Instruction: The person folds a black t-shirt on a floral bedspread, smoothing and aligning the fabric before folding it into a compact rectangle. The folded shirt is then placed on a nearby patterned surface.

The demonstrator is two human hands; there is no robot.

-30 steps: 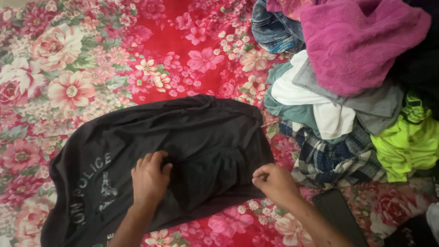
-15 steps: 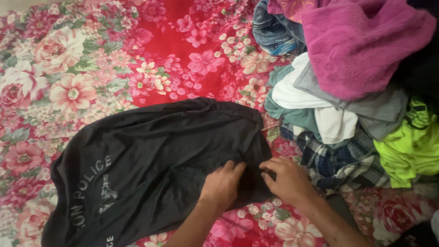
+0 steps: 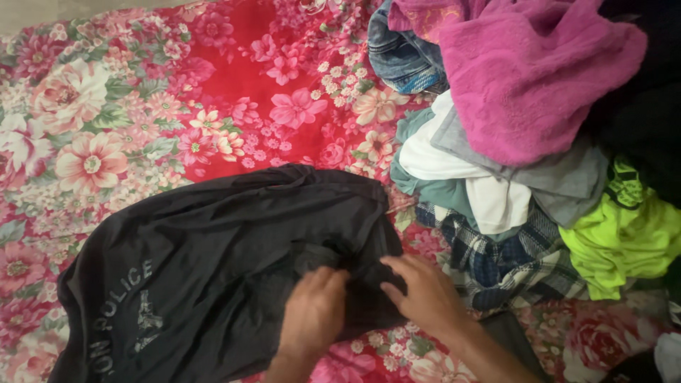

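Black shirt (image 3: 206,255) under both hands; L hand (image 3: 312,319) + R hand (image 3: 422,294) flat, fingers pressing its right edge.

Black shirt (image 3: 213,248), red floral blanket (image 3: 142,92)

We see a red floral bedspread (image 3: 234,64) filling the view from nine to twelve o'clock. At one to four o'clock a heap of clothes rests on it: a magenta towel (image 3: 532,71) on top at one o'clock, blue jeans (image 3: 401,60) just beside it at twelve, a grey garment (image 3: 567,181) and a white one (image 3: 489,191) under the towel, a teal piece (image 3: 433,188), a blue plaid shirt (image 3: 511,262) at four, and a neon yellow-green garment (image 3: 624,241) at three.
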